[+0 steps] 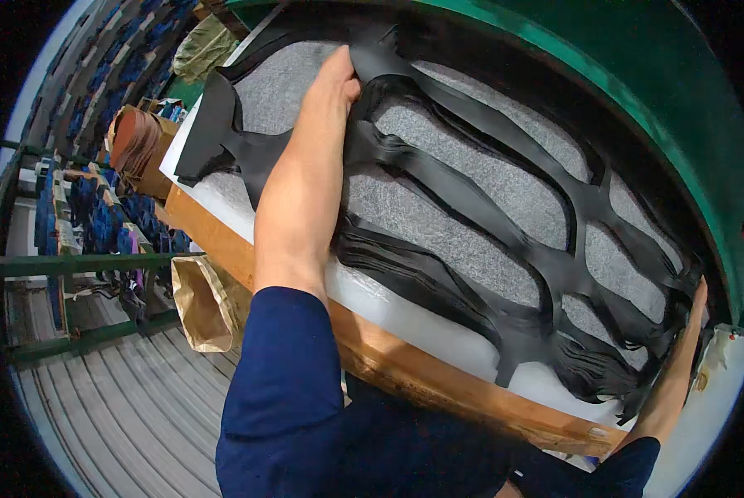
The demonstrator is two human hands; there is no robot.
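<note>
A thick stack of black cut-out sheets [455, 184], joined in narrow strips around large openings, lies across a board. Grey textured material [463, 241] shows through the openings. My left hand [340, 76] reaches to the far left part of the stack, its fingers curled in at a black strip and partly hidden by it. At the right end of the stack, my right hand [698, 300] rests against the black edge, and most of its fingers are out of sight. Layered edges of the strips show along the near side.
The white board [388, 300] has a brown wooden front edge [372, 340] close to my body. A green curved machine part [670, 124] stands over the far side. To the left are an open paper sack [202, 307], a box of reddish-brown round sheets [135, 141] and green rails [90, 264].
</note>
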